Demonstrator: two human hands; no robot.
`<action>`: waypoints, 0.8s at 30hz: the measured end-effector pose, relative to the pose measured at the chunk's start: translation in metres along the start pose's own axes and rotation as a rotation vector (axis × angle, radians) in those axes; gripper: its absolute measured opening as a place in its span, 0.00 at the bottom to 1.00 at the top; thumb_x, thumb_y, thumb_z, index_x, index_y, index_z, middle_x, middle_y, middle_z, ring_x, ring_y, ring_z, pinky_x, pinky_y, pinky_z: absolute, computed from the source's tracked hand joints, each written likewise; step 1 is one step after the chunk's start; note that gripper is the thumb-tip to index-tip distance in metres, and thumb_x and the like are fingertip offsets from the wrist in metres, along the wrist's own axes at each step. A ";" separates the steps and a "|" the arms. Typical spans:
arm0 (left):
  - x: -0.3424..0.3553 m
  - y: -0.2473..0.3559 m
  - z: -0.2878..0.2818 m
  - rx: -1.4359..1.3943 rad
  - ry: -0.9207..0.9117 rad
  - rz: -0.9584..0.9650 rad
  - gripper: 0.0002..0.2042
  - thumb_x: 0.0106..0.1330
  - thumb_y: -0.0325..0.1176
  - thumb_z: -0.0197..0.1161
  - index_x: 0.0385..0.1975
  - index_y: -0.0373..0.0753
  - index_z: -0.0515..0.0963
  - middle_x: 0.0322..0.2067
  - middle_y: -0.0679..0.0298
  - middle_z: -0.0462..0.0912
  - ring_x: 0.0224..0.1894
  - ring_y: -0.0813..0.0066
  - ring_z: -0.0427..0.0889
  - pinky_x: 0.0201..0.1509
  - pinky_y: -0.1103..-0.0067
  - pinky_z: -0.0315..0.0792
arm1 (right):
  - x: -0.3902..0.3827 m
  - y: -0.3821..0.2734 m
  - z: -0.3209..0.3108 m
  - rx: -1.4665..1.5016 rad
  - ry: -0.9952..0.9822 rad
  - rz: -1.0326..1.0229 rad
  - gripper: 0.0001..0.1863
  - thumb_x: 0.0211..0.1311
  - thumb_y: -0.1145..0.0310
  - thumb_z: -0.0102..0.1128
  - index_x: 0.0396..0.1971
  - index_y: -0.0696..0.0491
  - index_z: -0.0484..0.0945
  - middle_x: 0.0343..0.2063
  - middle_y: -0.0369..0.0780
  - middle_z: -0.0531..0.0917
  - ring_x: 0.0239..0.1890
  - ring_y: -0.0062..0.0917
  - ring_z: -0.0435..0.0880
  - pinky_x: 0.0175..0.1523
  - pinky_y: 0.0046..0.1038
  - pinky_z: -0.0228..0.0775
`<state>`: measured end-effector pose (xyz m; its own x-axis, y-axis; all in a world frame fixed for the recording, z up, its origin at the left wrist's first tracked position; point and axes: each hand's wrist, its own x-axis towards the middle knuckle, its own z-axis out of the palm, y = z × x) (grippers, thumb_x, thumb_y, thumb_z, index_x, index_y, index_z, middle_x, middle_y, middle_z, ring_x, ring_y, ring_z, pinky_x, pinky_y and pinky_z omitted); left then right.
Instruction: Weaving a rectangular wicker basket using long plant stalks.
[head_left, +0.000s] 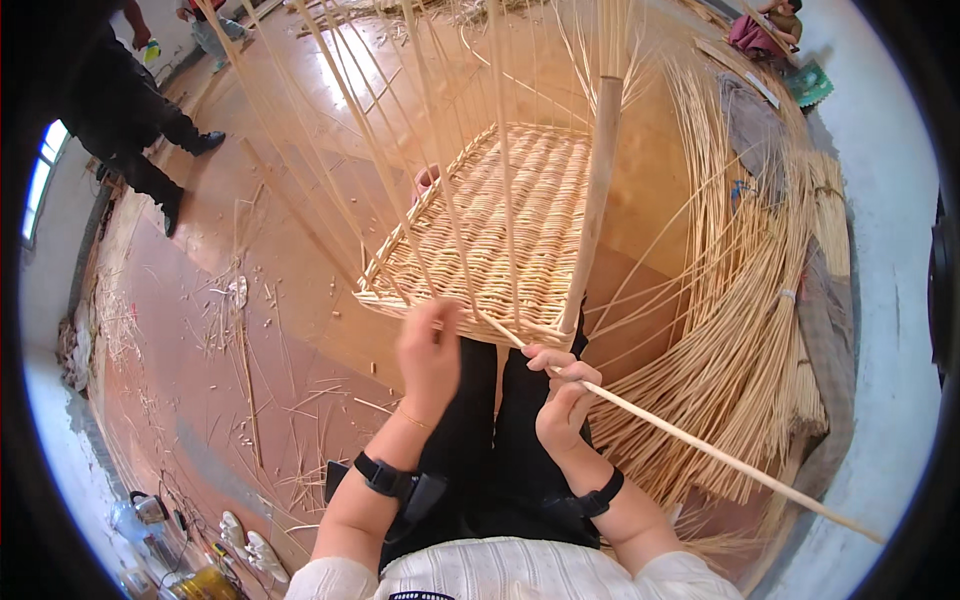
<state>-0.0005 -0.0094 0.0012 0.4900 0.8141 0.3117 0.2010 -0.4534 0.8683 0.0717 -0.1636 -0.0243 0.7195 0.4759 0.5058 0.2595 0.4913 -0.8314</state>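
Observation:
A woven wicker basket base (500,220) rests in front of my legs, with tall upright stakes (447,200) rising from its edges. A thicker wooden post (596,190) stands at its near right corner. My right hand (562,395) is closed around a long pale wicker rod (700,447). From the near edge of the base, that rod runs past my fingers to the lower right. My left hand (430,350) is at the near edge, left of the rod's inner end; motion blurs its fingers, and I cannot see whether they grip anything.
A big heap of loose wicker rods (720,400) spreads along the right side by the wall. Offcuts and scraps (300,400) litter the reddish floor at left. A person in dark clothes (135,110) stands far left. White shoes (250,545) lie at lower left.

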 end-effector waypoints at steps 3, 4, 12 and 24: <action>0.012 0.020 0.027 0.065 -0.561 0.069 0.12 0.67 0.35 0.65 0.43 0.34 0.77 0.35 0.60 0.85 0.42 0.70 0.82 0.65 0.69 0.60 | -0.001 0.003 0.000 -0.039 0.005 0.011 0.12 0.79 0.59 0.29 0.45 0.52 0.57 0.44 0.53 0.78 0.52 0.43 0.79 0.61 0.45 0.68; 0.019 0.019 0.029 0.063 -0.562 0.057 0.12 0.67 0.35 0.65 0.43 0.34 0.77 0.35 0.60 0.85 0.42 0.70 0.82 0.65 0.69 0.60 | -0.002 0.001 -0.001 -0.041 0.001 0.022 0.12 0.79 0.59 0.29 0.45 0.52 0.57 0.44 0.53 0.78 0.52 0.43 0.79 0.61 0.45 0.68; 0.033 -0.007 0.042 -0.117 -0.793 0.091 0.11 0.62 0.38 0.69 0.33 0.40 0.76 0.31 0.67 0.87 0.39 0.73 0.83 0.64 0.68 0.56 | 0.032 -0.048 -0.037 -0.061 0.398 0.397 0.08 0.74 0.75 0.45 0.46 0.52 0.58 0.42 0.46 0.82 0.37 0.25 0.80 0.49 0.26 0.73; 0.011 -0.008 0.044 -0.016 -0.355 0.132 0.17 0.59 0.46 0.69 0.19 0.41 0.74 0.17 0.66 0.76 0.25 0.66 0.76 0.48 0.71 0.61 | 0.140 -0.078 0.021 -1.177 -0.443 -0.039 0.22 0.62 0.82 0.57 0.55 0.53 0.66 0.60 0.56 0.67 0.57 0.45 0.76 0.54 0.35 0.74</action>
<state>0.0408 -0.0126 -0.0192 0.7749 0.5711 0.2707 0.1042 -0.5379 0.8365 0.1390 -0.1196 0.1159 0.4799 0.7913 0.3789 0.8560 -0.3276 -0.3999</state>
